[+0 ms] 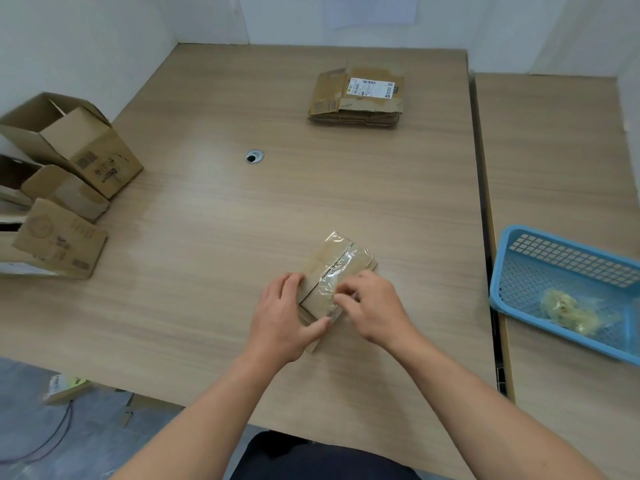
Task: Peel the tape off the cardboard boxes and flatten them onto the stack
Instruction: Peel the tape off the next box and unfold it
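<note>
Stack point(356, 102): several boxes flattened.
Box point(341, 268): left hand point(282, 320) grips it, right hand point(372, 310) pinches its tape point(332, 284).
Waiting: three open boxes point(69, 143) on counter point(225, 244), left side.

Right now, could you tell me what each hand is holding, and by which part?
The left hand grips the small taped box by its near end; the right hand pinches the clear tape on its top.
</note>
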